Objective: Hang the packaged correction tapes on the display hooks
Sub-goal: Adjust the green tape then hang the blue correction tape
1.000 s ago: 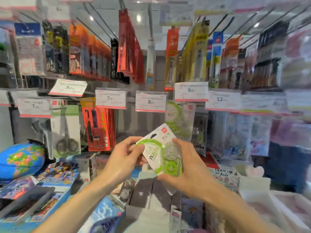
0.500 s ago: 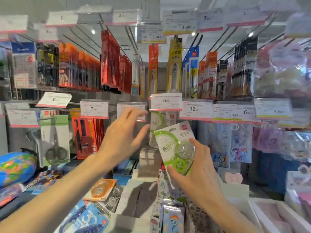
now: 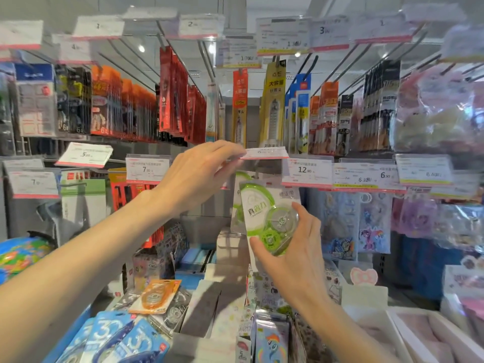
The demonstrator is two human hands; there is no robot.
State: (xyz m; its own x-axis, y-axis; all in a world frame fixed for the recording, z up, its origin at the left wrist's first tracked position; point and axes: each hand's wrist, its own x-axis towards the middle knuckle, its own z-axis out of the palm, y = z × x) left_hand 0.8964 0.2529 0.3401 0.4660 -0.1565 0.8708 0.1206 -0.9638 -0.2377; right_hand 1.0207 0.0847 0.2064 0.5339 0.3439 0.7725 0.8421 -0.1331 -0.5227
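My right hand [image 3: 290, 254] grips a green-and-white packaged correction tape [image 3: 269, 213] by its lower part and holds it upright, its top just under a display hook. My left hand [image 3: 201, 171] reaches across and pinches that hook's price tag [image 3: 264, 152], which is tipped up to horizontal. More green correction tape packs [image 3: 239, 179] hang behind on the same hook, mostly hidden. An orange correction tape pack [image 3: 155, 297] and blue ones [image 3: 125, 339] lie in the bins below.
Rows of hooks with pens, scissors [image 3: 81, 203] and sticker packs [image 3: 372, 221] surround the spot, each with a price tag in front. A globe [image 3: 18, 255] sits at the left. Bins of small goods fill the shelf below, with a white tray [image 3: 429, 334] at the right.
My left hand let go of the pack, rose to the hook's price tag and flipped it up. My right hand carried the pack up and right, close under the hook.
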